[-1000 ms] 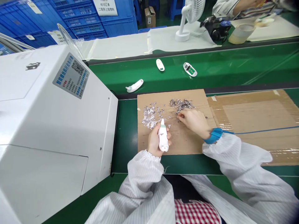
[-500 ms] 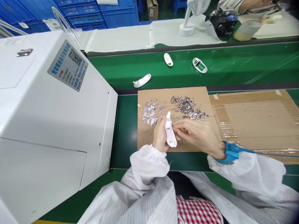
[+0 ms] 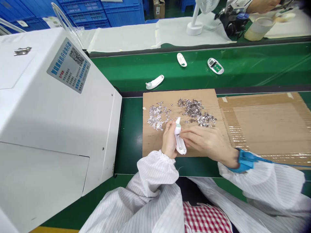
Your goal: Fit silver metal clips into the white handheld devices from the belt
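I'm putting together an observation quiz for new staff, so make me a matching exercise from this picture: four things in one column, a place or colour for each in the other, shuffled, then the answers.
Things
1. Wrist strap
2. Lowest white handheld device
3. Small metal parts
4. Fan

Places or colours
A. Standing on the pale covering beyond the green strip
B. Lying in clusters on the cardboard
C. Blue
D. Held in the left hand

Pairs: 1-C, 2-D, 3-B, 4-A

Blue crates [image 3: 125, 14] beyond green belt [image 3: 194, 77]
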Available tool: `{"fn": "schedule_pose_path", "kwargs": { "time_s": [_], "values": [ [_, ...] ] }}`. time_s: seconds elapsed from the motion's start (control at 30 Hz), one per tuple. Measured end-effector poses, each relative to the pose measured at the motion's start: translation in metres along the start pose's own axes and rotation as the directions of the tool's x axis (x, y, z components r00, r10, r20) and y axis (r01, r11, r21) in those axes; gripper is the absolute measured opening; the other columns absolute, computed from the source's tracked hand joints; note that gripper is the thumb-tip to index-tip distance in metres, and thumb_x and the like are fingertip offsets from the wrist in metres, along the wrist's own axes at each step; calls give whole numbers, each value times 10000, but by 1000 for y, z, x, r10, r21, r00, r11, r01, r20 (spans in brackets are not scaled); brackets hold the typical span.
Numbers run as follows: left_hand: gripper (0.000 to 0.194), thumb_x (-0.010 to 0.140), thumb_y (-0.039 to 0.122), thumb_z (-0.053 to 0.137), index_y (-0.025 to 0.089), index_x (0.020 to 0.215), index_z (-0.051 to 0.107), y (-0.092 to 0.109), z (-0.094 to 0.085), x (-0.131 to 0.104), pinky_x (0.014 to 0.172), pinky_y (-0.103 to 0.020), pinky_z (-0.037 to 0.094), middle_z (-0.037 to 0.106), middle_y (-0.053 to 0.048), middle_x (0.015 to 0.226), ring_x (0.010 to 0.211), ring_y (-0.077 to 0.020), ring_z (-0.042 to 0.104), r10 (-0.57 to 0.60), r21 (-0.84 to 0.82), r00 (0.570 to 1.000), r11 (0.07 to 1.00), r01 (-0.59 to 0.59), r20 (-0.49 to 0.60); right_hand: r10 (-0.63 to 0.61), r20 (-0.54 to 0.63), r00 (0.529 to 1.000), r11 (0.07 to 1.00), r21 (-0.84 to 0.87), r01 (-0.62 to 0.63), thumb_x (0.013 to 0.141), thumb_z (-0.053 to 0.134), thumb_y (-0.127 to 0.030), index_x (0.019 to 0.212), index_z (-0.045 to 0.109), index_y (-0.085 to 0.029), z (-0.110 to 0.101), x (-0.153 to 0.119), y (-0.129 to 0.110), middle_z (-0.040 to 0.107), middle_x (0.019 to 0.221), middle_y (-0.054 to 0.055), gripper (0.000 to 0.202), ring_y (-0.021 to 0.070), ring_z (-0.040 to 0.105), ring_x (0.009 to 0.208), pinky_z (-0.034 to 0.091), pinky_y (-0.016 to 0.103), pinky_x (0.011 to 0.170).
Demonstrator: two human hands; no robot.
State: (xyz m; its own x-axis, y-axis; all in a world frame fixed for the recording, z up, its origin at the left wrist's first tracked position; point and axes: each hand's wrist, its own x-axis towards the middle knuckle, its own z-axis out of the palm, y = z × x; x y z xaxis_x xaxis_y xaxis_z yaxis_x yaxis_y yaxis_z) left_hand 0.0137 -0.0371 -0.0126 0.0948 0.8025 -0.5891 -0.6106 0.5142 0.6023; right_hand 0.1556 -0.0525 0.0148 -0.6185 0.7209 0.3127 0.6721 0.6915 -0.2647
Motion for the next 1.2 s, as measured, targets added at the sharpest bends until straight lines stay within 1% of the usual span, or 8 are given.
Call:
{"fn": "schedule_pose_path", "kwargs": {
  "time_s": [0.17, 0.4, 0.57, 0.73, 0.83, 0.9, 0.97, 1.2],
  "values": [
    [151, 954, 368, 487, 239, 1031, 472, 2, 0, -4, 358, -194, 399, 532, 52, 674, 387, -93, 494, -60, 64, 993, 996, 53, 105, 114, -106, 988, 986, 134, -100, 971, 542, -203, 968, 685, -219, -1, -1, 4, 781, 990, 8, 143, 145, 729, 916, 575, 272, 769],
    [147, 971, 362, 437, 239, 1052, 446, 5, 4, -8, 330, -212, 427, 536, 48, 707, 374, -100, 512, -63, 64, 991, 996, 56, 118, 44, -171, 984, 994, 106, -26, 950, 573, -170, 979, 684, -205, 0, -2, 4, 783, 968, 23, 120, 156, 739, 878, 596, 279, 736],
    [130, 967, 338, 451, 233, 1044, 455, 0, 3, -6, 346, -187, 421, 536, 50, 679, 387, -94, 515, -50, 34, 994, 998, 47, 94, -20, -109, 994, 998, 61, 27, 961, 549, -175, 969, 715, -197, 2, -4, 4, 771, 1016, 45, 168, 169, 732, 878, 591, 299, 715],
    [191, 938, 349, 492, 193, 1045, 469, -8, -2, 2, 331, -224, 435, 561, 27, 658, 377, -119, 520, -162, 19, 984, 987, 161, 79, 129, -17, 992, 931, 346, -115, 944, 605, -269, 877, 749, -234, -14, 0, 8, 734, 891, 32, 163, 151, 689, 740, 537, 288, 596],
    [187, 973, 330, 414, 173, 1056, 472, -11, -1, 6, 306, -247, 438, 625, -25, 745, 408, -139, 559, -297, 20, 951, 955, 296, 85, 472, -349, 810, 749, 643, -159, 907, 665, -297, 750, 702, -228, -31, 12, 8, 621, 598, -23, 176, 98, 550, 481, 385, 245, 388],
    [168, 993, 313, 371, 180, 1031, 466, -13, -1, 7, 293, -244, 432, 629, -27, 763, 396, -126, 540, -339, 24, 938, 941, 338, 74, 624, -491, 608, 595, 803, 38, 897, 667, -389, 592, 590, -221, -39, 25, 4, 442, 444, -56, 358, 76, 383, 347, 258, 253, 294],
    [148, 1000, 311, 368, 191, 980, 453, -15, 0, 8, 288, -232, 425, 594, 0, 722, 376, -106, 501, -337, 19, 939, 941, 337, 63, 676, -536, 505, 485, 840, 243, 858, 697, -461, 485, 450, -233, -42, 38, -2, 297, 397, -75, 502, 62, 268, 306, 204, 263, 259],
    [151, 999, 308, 366, 207, 899, 417, -18, -2, 7, 291, -228, 420, 521, 26, 674, 375, -101, 469, -316, -13, 945, 948, 318, 84, 666, -545, 509, 494, 834, 246, 933, 594, -387, 486, 335, -239, -28, 58, -15, 249, 402, -81, 538, 53, 198, 294, 175, 252, 258]
  ]
}}
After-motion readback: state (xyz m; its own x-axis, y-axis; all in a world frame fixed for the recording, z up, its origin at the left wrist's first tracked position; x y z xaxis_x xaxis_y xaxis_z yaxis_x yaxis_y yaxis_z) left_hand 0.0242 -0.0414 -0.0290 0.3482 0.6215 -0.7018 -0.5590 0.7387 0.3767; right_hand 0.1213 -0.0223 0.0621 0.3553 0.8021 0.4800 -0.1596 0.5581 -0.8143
